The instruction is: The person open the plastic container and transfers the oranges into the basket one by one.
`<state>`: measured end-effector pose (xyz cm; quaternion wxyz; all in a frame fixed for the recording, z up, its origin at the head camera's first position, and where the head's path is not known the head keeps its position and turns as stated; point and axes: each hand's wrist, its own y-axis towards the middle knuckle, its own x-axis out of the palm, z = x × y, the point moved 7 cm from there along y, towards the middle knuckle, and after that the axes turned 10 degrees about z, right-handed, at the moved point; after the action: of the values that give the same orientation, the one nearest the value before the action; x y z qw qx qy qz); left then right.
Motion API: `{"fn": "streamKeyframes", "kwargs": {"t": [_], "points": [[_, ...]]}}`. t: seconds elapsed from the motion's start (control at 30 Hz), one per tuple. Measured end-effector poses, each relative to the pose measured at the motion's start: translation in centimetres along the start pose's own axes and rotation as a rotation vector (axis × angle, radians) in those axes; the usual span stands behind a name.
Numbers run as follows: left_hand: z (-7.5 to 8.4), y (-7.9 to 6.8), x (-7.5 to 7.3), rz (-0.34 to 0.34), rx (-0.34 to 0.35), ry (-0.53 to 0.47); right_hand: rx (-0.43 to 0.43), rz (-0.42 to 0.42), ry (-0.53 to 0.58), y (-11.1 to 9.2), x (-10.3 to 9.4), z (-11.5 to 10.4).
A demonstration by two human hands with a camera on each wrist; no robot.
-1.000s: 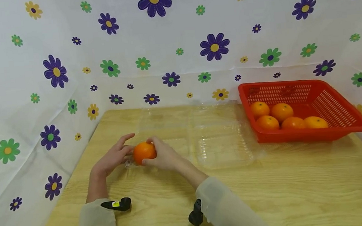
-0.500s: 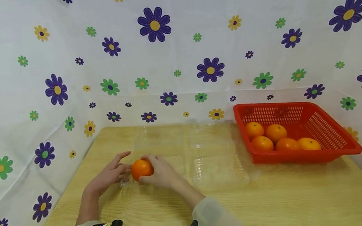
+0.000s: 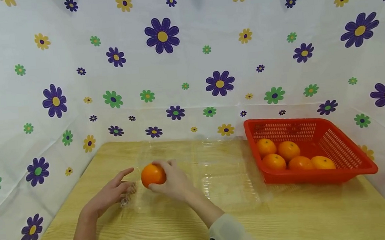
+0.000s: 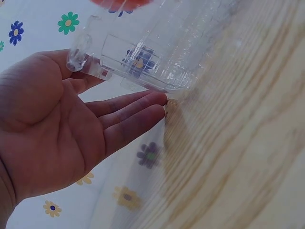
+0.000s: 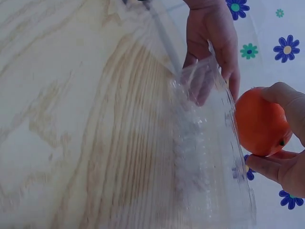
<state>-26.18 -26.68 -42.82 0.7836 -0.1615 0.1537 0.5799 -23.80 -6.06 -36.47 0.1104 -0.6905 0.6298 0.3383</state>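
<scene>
My right hand [image 3: 177, 183] grips an orange [image 3: 152, 175] between thumb and fingers, over the left part of a clear plastic clamshell box [image 3: 230, 190]. In the right wrist view the orange [image 5: 259, 124] is beside the box's upper rim, its stem end facing the fingers. My left hand [image 3: 108, 197] is at the box's left end, index finger raised. Seen from the left wrist, its fairly straight fingers touch the lower edge of the clear box [image 4: 143, 62], and part of the hand is behind the plastic.
A red plastic basket [image 3: 347, 149] holding several oranges [image 3: 289, 150] stands at the right, close to the box. Wooden tabletop [image 3: 288, 218] stretches in front. A white cloth with printed flowers [image 3: 187, 60] hangs behind and at both sides.
The head view has tilted upward. My right hand has lifted the orange slightly and moved it away from the left fingers. The left hand stays at the box's end.
</scene>
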Motion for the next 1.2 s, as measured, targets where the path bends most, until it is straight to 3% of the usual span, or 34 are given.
{"fn": "streamKeyframes", "kwargs": {"t": [0.13,0.5,1.2], "points": [[-0.2,-0.3,-0.1,0.016,-0.003,0.012,-0.009,0.024,-0.002,0.1,-1.2,0.4],[0.0,0.4,0.0,0.044,-0.013,0.015,0.0,0.087,-0.014,0.9,-5.2,1.9],[-0.1,-0.2,-0.1,0.016,0.01,0.017,0.028,0.162,-0.012,0.1,-8.9,4.5]]}}
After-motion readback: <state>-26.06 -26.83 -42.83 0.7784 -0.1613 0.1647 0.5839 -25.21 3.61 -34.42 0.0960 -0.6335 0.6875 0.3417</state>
